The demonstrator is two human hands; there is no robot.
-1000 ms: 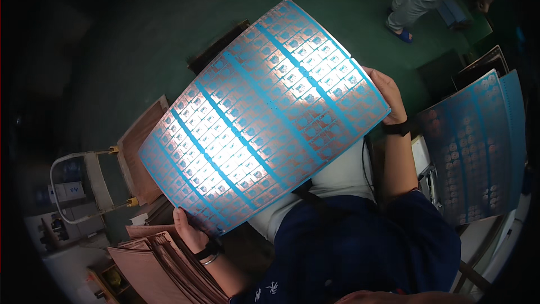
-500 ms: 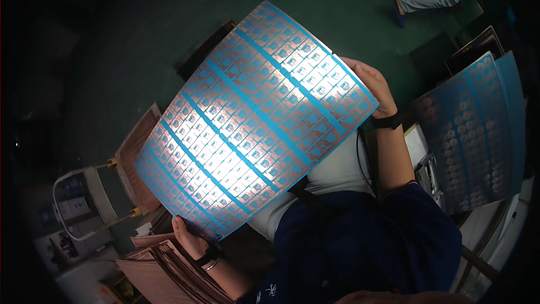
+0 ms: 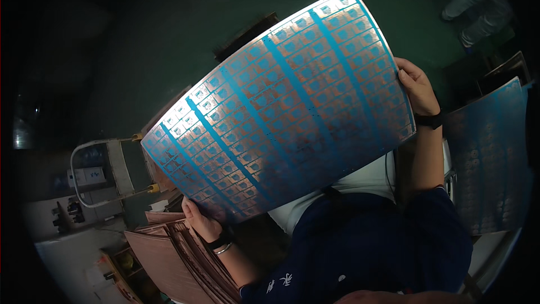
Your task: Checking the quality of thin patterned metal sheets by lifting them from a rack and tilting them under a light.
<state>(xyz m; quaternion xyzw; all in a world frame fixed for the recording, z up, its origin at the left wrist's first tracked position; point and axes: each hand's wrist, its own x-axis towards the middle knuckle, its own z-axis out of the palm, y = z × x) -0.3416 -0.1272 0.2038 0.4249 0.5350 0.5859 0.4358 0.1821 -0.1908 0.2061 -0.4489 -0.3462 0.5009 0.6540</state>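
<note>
Between my two hands I hold a large thin circuit board panel (image 3: 287,107), copper-coloured with blue bands and rows of small repeated blue shapes. It is tilted, its right end raised farther from me than its left. My left hand (image 3: 201,220) grips its lower left edge, the thumb showing near the face and the other fingers partly hidden. On the right short edge my right hand (image 3: 417,85) is closed, with some fingers out of sight behind the panel. Light glares along the panel's far edge.
Several copper-coloured sheets (image 3: 169,253) stand stacked at lower left. A trolley with a white tubular handle (image 3: 76,174) is beyond them. Another blue patterned panel (image 3: 489,157) leans at right. A person's legs (image 3: 478,8) show at the far right on the green floor (image 3: 185,28).
The panel has turned clockwise and its bright glare has shifted from the middle to the far edge. Both hands keep their hold. The person's legs at upper right have moved.
</note>
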